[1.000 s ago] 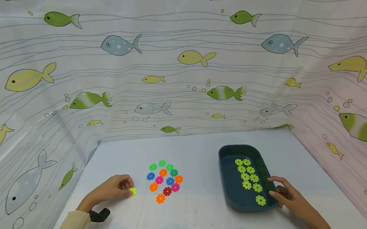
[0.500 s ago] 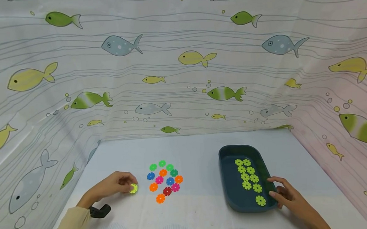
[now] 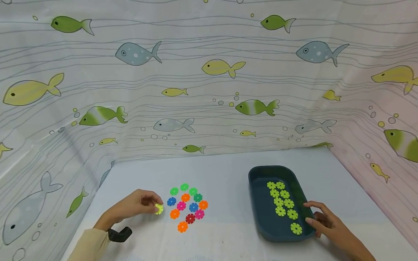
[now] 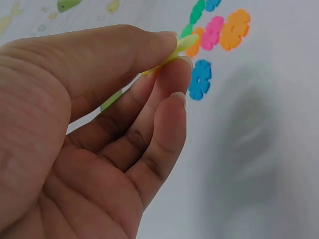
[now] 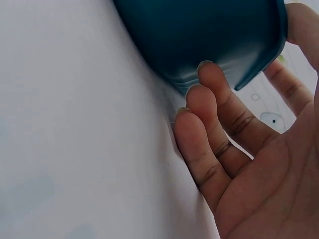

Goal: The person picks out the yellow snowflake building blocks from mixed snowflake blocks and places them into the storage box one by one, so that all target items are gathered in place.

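Observation:
My left hand (image 3: pixel 136 205) pinches a yellow notched flower disc (image 3: pixel 158 209) between thumb and fingers, left of a cluster of loose discs. In the left wrist view that yellow disc (image 4: pixel 187 44) appears nearly edge-on at the fingertips, raised off the table. On the right stands a dark teal tray (image 3: pixel 267 230) with several yellow-green discs (image 3: pixel 289 203) lying in it. My right hand (image 3: pixel 331 226) grips the tray's right side near its front corner. In the right wrist view its thumb is at the rim and curled fingers (image 5: pixel 192 134) lie against the tray's outer wall (image 5: pixel 199 40).
Between hand and tray lie several loose discs: green (image 3: pixel 184 187), blue (image 3: pixel 193 207), orange (image 3: pixel 182 227), pink (image 3: pixel 199 214) and dark red (image 3: pixel 190 218). A fish-patterned sheet (image 3: pixel 207 107) walls the white table (image 3: pixel 229 176) at the back and sides.
My left hand has moved right and away from me with the yellow disc, closer to the loose cluster. The right hand and tray stay in place.

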A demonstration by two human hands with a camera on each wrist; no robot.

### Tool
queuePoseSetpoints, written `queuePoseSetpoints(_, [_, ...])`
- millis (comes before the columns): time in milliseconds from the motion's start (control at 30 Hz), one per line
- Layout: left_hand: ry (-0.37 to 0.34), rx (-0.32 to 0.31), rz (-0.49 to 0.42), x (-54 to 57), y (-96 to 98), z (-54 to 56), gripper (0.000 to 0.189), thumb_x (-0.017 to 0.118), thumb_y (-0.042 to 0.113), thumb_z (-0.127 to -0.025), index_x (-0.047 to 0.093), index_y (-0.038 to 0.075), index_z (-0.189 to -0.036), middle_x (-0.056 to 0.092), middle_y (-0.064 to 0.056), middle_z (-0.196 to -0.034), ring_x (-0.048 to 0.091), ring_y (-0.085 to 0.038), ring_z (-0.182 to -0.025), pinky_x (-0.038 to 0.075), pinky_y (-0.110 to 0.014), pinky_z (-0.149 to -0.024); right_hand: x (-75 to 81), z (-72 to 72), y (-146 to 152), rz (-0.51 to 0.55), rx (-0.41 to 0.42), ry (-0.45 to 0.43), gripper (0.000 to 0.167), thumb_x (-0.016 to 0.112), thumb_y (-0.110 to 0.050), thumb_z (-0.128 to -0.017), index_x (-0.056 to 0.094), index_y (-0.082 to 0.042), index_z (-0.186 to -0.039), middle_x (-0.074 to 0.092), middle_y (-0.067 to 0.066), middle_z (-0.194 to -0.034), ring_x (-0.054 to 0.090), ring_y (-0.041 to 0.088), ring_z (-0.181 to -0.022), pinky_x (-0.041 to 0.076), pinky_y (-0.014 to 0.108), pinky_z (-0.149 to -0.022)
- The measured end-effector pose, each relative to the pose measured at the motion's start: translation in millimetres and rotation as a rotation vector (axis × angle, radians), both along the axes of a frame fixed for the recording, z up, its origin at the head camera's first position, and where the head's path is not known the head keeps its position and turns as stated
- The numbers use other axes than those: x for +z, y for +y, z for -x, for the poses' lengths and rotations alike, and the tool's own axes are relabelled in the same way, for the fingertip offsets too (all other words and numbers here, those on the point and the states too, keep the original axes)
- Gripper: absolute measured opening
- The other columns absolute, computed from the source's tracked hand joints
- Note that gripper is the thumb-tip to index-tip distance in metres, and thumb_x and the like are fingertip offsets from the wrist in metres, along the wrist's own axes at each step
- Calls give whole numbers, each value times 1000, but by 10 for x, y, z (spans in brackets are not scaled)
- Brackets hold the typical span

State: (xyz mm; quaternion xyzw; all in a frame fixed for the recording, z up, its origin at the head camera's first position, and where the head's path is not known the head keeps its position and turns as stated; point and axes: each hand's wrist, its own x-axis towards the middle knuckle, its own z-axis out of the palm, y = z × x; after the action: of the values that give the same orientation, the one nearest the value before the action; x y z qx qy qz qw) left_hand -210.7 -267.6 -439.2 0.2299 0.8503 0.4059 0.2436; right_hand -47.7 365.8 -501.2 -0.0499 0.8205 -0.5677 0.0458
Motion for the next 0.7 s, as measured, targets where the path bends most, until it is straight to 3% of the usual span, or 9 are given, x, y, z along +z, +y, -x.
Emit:
queuePoseSetpoints(367, [24,-71,-25,67,198,103,21,77,19,-94,73,13,-114,72,-5,-105,66,-27,-88,57,-31,-79,17,8,-8,-1,-14,-25,50,60,-17,-105,37,-10,-150,53,12,-78,58,29,-63,54,36,-64])
queuePoseSetpoints(700, [25,-130,-48,157,421,190,18,73,17,-97,72,12,-114,73,-6,-99,67,-40,-89,58,-37,-78,16,1,-41,-30,-84,-73,53,64,-20,-104,38,-13,-149,52,12,-82,59,28,-68,53,34,-65])
